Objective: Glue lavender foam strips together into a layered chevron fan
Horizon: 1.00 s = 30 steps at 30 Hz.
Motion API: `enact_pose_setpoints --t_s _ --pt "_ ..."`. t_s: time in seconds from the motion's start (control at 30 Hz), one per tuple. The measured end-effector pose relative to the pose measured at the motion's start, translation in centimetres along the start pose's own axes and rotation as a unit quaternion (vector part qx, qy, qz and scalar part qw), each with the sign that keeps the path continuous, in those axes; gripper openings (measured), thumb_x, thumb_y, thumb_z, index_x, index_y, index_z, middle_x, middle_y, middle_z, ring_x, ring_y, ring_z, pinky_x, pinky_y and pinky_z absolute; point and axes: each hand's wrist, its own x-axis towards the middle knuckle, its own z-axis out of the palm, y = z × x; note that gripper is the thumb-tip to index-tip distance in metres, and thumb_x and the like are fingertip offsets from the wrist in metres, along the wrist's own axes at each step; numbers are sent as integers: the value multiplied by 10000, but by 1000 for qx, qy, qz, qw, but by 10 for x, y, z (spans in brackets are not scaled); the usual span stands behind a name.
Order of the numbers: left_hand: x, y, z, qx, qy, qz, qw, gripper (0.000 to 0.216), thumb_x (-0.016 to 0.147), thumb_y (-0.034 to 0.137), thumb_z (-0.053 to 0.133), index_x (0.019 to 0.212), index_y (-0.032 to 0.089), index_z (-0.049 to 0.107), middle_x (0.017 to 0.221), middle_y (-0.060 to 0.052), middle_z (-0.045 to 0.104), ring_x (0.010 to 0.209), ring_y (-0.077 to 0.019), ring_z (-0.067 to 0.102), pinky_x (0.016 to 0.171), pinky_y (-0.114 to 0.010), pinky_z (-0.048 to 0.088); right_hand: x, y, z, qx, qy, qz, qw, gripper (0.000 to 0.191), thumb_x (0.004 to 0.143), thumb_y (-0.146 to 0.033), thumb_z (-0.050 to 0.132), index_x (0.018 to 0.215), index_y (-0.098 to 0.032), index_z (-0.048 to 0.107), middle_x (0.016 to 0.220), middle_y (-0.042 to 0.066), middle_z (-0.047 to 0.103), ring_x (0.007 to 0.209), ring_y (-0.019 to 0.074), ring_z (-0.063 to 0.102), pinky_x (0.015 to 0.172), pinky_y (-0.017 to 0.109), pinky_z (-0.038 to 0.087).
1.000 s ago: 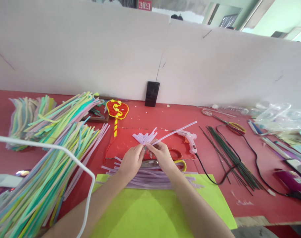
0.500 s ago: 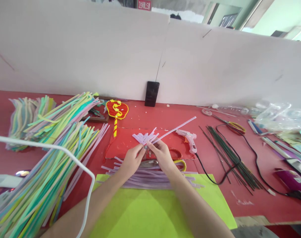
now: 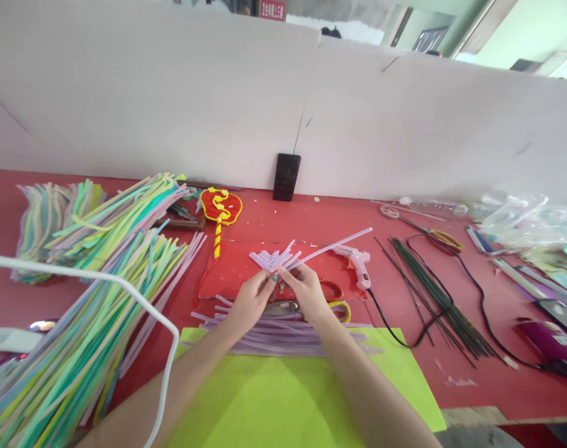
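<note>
Over the red board (image 3: 232,274), my left hand (image 3: 253,295) pinches the lower point of a V-shaped piece of lilac pipe cleaners (image 3: 269,258). Fingertips of my right hand (image 3: 304,286) meet it there, closed on a long lilac pipe cleaner (image 3: 344,239) that slants up to the right. Just under my hands lie scissors (image 3: 281,308) with red and yellow handles near them, partly covered by my wrists. Below these, a row of loose lilac pipe cleaners (image 3: 283,339) rests on a lime-green board (image 3: 274,398).
A pink glue gun (image 3: 358,264) lies right of my hands, its black cord trailing. Green stems (image 3: 437,292) and more scissors (image 3: 444,241) are farther right. Bundles of coloured pipe cleaners (image 3: 92,330) fill the left, crossed by a white cable (image 3: 166,348). A phone (image 3: 286,177) leans on the partition.
The free end of the long lilac pipe cleaner has dipped slightly, from above the glue gun to lower across it. My hands have hardly moved.
</note>
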Motion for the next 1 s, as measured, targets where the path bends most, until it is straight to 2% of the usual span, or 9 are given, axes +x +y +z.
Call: enact_pose_setpoints --t_s 0.13,0.27,0.4,0.5,0.6,0.7,0.8,0.9,1.0 --pt "4 -4 1 -116 -13 -25 993 352 793 513 500 687 178 486 602 12 515 594 -143 499 624 -279 429 0 -1 0 -9 3 -6 1000 276 721 -457 657 711 -187 600 599 -10 580 529 124 512 547 269 441" --pt "6 -6 1 -219 -6 -68 973 360 721 504 601 657 173 472 605 21 514 590 -122 483 625 -270 427 0 -2 1 4 10 -8 1000 269 704 -444 675 680 -187 599 610 -9 582 530 120 509 543 265 441" --pt "3 -4 3 -261 9 -71 963 345 708 481 624 660 175 472 611 20 524 586 -114 483 625 -265 426 -1 -1 4 32 20 -9 999 246 696 -422 687 683 -188 613 634 -4 596 559 129 529 568 277 453" --pt "0 1 4 -249 28 -54 967 306 746 449 594 675 175 478 623 21 530 611 -117 502 670 -274 440 -1 1 5 56 23 -3 998 235 698 -408 690 695 -182 624 646 0 602 566 129 529 581 281 458" --pt "-1 5 3 -188 33 -39 981 265 786 409 548 676 176 488 628 14 554 637 -134 537 692 -284 454 0 0 5 61 27 6 998 235 703 -411 683 720 -182 635 657 0 608 574 127 526 578 273 454" --pt "-2 7 -1 -68 39 -19 997 197 801 354 528 718 175 532 704 -8 620 712 -164 589 730 -300 463 1 -3 1 10 12 -2 1000 242 716 -422 667 726 -181 643 642 -5 604 577 127 529 579 266 447" --pt "-1 6 -4 16 55 2 998 118 795 290 531 788 180 572 794 -22 664 777 -177 617 764 -305 467 1 -7 -4 -70 -24 -4 997 248 729 -421 655 724 -172 642 605 -12 583 549 119 510 558 257 428" --pt "2 2 -6 36 50 1 998 118 788 282 534 736 182 572 725 -13 663 720 -175 625 730 -298 474 2 -9 -6 -86 -33 -1 996 261 739 -429 641 753 -169 627 614 -17 571 530 107 497 537 246 425" --pt "4 -4 -6 19 57 -17 998 157 782 312 535 705 178 562 666 -7 648 672 -172 624 698 -292 479 4 -9 -8 -48 11 -5 999 279 745 -449 627 764 -173 599 602 -32 545 496 92 480 508 233 424"
